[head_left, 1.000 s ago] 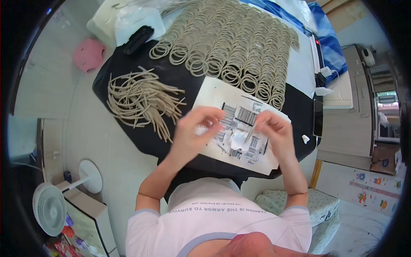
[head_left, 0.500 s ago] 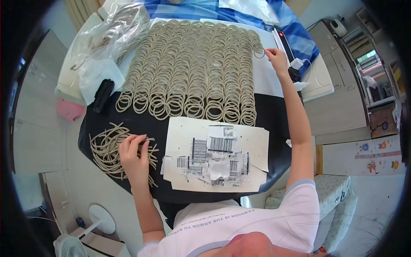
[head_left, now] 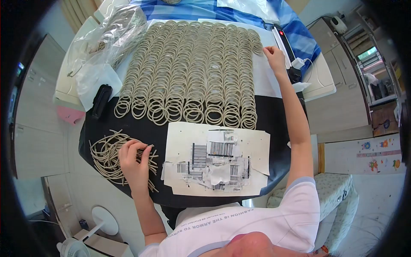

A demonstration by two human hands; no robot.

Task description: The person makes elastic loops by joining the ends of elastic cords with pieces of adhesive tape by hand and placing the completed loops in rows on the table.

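My left hand (head_left: 133, 160) is over a loose pile of beige cord pieces (head_left: 105, 156), thumb and fingertips pinched on the end of one cord piece. My right hand (head_left: 275, 59) reaches to the far right, its fingers closed at the edge of a beige cord ring (head_left: 257, 49). That ring lies at the near end of a short column on the right. Beside it, overlapping cord rings (head_left: 195, 73) cover the table in several long columns. Between my arms lies a cream cardboard sheet (head_left: 177, 141) with torn barcode labels stuck on it.
A clear plastic bag (head_left: 115, 34) of cords stands at the back left, near a black case (head_left: 102, 100). A power strip (head_left: 284, 40) with a plugged-in white charger (head_left: 298, 63) runs along the right. Black cloth (head_left: 278, 118) covers the near table. A fan (head_left: 73, 247) is on the lower left.
My right hand has brought the ring up and left against the short column. My left fingertips have closed further on a cord end. The view has shifted slightly.
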